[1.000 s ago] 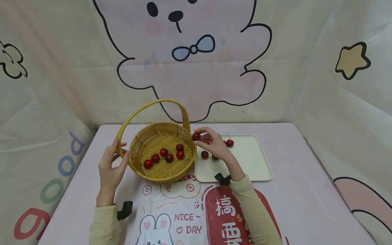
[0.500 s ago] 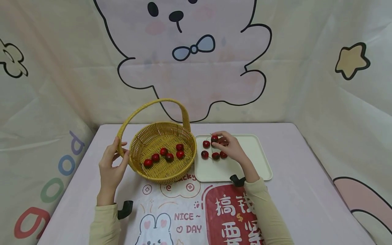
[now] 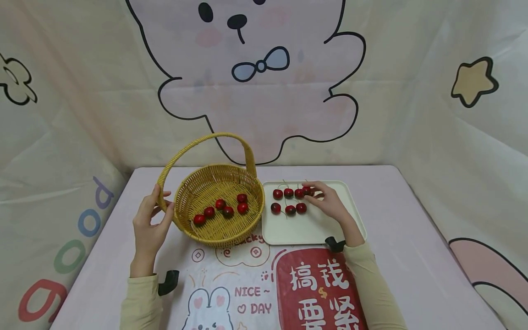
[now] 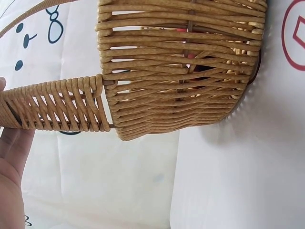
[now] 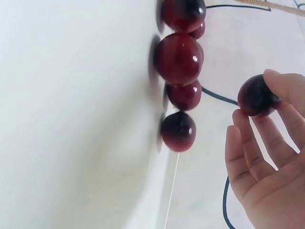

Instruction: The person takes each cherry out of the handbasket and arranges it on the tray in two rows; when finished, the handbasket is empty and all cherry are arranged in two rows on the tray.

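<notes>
My left hand (image 3: 149,224) grips the lower left end of the handle of a yellow woven basket (image 3: 218,236). In the left wrist view, fingers (image 4: 16,148) lie against the woven handle (image 4: 57,105). Several dark red cherries (image 3: 220,204) lie inside the basket. Over the back of a cream tray (image 3: 321,229), my right hand (image 3: 330,204) pinches a cherry (image 5: 257,96) between thumb and fingertips; the right wrist view shows it raised off the tray. Other cherries (image 3: 290,210) sit on the tray in two rows, left of that hand. A cherry behind the fingers may be partly hidden.
The tray stands directly right of the basket on a white table (image 3: 412,275) with printed drawings and lettering. A patterned cloth backdrop (image 3: 264,105) rises behind the table's back edge and along both sides. The basket's tall handle arches above its bowl.
My right hand has carried the cherry from the basket's right rim rightward over the tray's back row. My left hand and the basket have stayed in place.
</notes>
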### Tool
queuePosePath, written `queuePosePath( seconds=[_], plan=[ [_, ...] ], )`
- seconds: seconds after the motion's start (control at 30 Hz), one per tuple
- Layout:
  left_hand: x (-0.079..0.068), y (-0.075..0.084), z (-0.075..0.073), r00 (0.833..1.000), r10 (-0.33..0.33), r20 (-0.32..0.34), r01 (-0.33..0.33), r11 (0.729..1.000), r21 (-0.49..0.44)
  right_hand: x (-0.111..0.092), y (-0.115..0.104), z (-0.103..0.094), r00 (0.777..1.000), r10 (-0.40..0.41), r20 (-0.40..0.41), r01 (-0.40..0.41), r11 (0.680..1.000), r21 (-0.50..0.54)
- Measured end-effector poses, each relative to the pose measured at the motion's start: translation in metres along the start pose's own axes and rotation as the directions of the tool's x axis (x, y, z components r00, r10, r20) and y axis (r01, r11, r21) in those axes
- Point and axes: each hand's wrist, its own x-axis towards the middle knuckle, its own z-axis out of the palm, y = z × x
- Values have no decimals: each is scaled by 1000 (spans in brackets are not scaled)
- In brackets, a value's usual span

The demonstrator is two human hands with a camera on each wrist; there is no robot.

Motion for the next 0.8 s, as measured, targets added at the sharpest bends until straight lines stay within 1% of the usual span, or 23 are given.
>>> queuePosePath(
  seconds=[0.1,0.3,0.47,0.57,0.8],
  plan=[
    [0,0,0,1000,6,-4,-6,1000,3,-1,6,-5,1000,3,0,-3,1000,-21],
    [1,2,0,1000,1,0,-1,1000,9,-3,15,-15,1000,5,-2,-5,995,-103],
    [1,3,0,1000,3,-2,-3,1000,6,-1,24,-22,1000,-2,16,4,992,-129],
    [2,4,0,1000,4,-5,-4,1000,-3,0,30,-25,999,7,33,-2,989,-145],
    [2,4,0,1000,6,-8,-6,1000,-16,4,34,-31,996,57,70,-45,985,-164]
  ],
)
